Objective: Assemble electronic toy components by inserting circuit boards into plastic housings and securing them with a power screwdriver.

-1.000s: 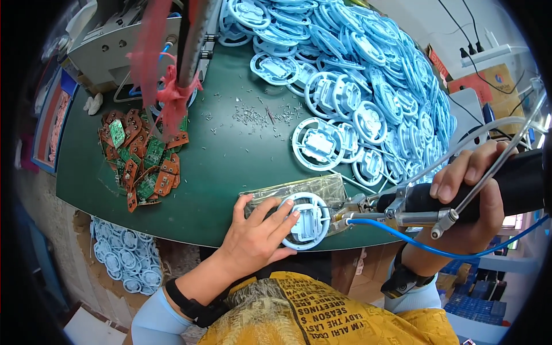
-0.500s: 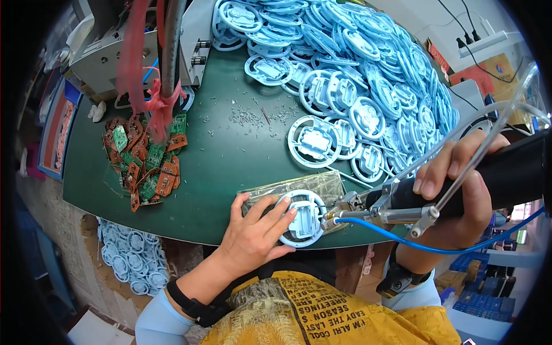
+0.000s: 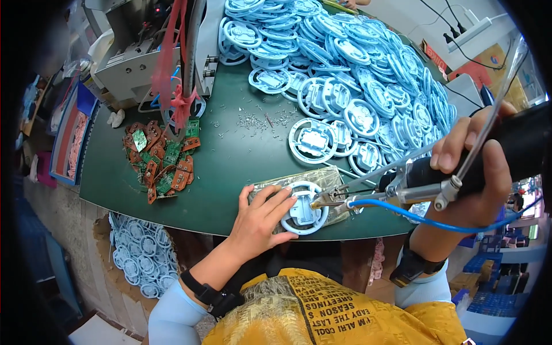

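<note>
- Left hand (image 3: 261,215): flat, fingers spread, pressing down on the pale blue plastic ring (image 3: 303,208); not gripping it, just pinning it from the left side.
- Right hand (image 3: 471,172): fist closed tight around the black powered screwdriver (image 3: 460,167); thumb and fingers wrapped on the barrel.
- Ring sits at the near edge of the green table (image 3: 230,167), on a clear plastic bag (image 3: 322,178), straight in front of the body.
- Screwdriver tip (image 3: 317,202) touches the ring's centre part, right side.
- Key relation: tool's long axis runs right to left, slightly downward in the picture; ring lies left of the right hand, just past the tip. Left hand is nearer, already on it.
- Blue hose (image 3: 402,210) and clear tube (image 3: 500,98) hang off the tool.
- Behind: big heap of the same blue rings (image 3: 368,75), right and far side.
- Left: pile of small circuit boards (image 3: 164,164), green and orange.
- Loose small screws (image 3: 259,119) scattered mid-table.
- Grey machine (image 3: 132,63) at the far left, red cords (image 3: 172,69) hanging.
- More rings in a box (image 3: 138,259) below the table edge.
</note>
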Tool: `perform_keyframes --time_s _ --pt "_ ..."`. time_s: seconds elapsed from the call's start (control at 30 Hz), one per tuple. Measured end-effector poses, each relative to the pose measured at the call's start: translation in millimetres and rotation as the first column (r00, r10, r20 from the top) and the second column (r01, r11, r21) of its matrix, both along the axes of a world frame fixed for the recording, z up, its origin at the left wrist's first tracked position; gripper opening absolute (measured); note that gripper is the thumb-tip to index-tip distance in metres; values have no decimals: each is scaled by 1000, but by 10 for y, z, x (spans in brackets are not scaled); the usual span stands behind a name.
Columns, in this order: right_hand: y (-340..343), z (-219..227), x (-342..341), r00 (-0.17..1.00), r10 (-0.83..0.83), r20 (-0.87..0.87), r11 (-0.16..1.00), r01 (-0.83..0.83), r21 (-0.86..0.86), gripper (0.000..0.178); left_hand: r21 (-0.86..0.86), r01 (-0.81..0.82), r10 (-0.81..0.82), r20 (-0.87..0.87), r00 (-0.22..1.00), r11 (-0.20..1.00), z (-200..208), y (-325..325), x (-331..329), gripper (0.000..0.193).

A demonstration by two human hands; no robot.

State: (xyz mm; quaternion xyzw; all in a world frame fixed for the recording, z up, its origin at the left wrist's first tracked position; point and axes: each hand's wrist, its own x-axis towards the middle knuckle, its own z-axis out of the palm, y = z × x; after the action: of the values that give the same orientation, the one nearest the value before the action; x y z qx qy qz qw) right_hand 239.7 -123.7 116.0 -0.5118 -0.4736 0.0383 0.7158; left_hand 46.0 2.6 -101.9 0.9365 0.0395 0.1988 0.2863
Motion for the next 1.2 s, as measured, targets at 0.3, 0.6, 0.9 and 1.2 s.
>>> perform_keyframes --time_s 0.3,0.6,0.9,1.2 --pt "398 -301 -487 1000 -17 -27 996 14 -89 53 -176 -78 90 64 994 981 -157 -37 -10 115" --pt "511 -424 -539 993 -41 -107 994 29 -106 44 -158 -84 90 33 995 984 -129 -45 -15 115" --pt "501 -407 -470 997 74 19 985 -70 -160 46 -131 -92 96 26 995 987 -99 -51 -23 110" --pt "-74 -71 -72 983 -117 -142 991 125 44 43 27 32 -30 -48 998 999 175 -162 215 88"
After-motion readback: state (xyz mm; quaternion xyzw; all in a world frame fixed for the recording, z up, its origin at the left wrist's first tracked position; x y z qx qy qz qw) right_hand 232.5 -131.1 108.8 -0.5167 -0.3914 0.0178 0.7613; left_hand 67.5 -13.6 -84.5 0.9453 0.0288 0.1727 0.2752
